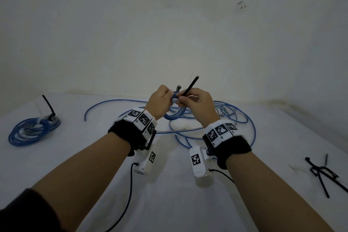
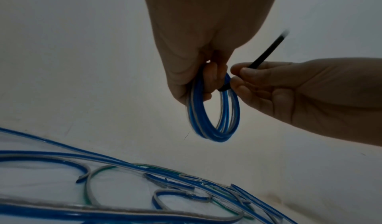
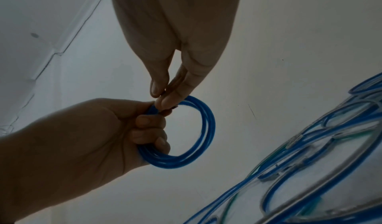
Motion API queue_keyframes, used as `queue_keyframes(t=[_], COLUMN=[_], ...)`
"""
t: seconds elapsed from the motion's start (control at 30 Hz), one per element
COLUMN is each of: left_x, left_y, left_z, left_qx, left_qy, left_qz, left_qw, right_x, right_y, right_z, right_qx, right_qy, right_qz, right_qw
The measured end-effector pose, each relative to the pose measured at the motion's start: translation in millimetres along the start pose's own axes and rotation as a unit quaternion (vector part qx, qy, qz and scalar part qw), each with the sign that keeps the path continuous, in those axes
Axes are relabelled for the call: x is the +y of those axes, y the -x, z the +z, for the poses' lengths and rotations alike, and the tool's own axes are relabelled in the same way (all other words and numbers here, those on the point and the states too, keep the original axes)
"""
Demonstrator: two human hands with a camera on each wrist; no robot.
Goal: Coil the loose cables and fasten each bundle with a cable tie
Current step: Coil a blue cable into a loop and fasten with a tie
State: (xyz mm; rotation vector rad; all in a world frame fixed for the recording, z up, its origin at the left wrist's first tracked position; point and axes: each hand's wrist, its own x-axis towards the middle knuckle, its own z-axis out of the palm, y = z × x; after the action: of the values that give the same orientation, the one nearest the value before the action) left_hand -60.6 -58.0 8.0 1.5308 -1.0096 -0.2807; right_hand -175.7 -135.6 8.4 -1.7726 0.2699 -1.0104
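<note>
My left hand [image 1: 160, 102] curled around small blue coil [image 2: 215, 113] – fingers through loop, coil held above white table [image 1: 169, 194]. My right hand [image 1: 197, 103] pinched black cable tie [image 1: 190, 86] between thumb and fingertips, right at top of coil; tie's free end stuck up, tilted away. Loose blue cables [image 1: 235, 118] sprawled on table under hands. Tied coil [image 1: 33, 128] far left – spare ties [image 1: 322, 173] far right.

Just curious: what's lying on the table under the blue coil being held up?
Below the coil in the left hand, loose blue cables sprawl over the white table. The hands and wrist gear cover some of them.
</note>
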Motion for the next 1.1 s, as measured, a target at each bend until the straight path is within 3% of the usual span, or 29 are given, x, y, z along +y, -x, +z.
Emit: queue_keyframes(t=[0.47,0.67,0.97,1.1], left_x=[2,12,13,10], left_y=[-4,1,1,1], left_z=[-4,-3,-6,-7], left_qx=[0.011,0.034,0.08,0.096], left_qy=[0.031,0.051,0.051,0.05], left_qz=[-0.063,-0.028,0.031,0.043], left_qw=[0.997,0.998,0.995,0.993], right_x=[-3,-10,-15,-16], right_y=[3,2,2,3], right_z=[4,6,12,13], right_qx=[0.002,0.034,0.061,0.058], right_qy=[-0.036,-0.088,-0.15,-0.126], right_qz=[0.016,0.014,0.066,0.079], right_qw=[0.999,0.995,0.985,0.987])
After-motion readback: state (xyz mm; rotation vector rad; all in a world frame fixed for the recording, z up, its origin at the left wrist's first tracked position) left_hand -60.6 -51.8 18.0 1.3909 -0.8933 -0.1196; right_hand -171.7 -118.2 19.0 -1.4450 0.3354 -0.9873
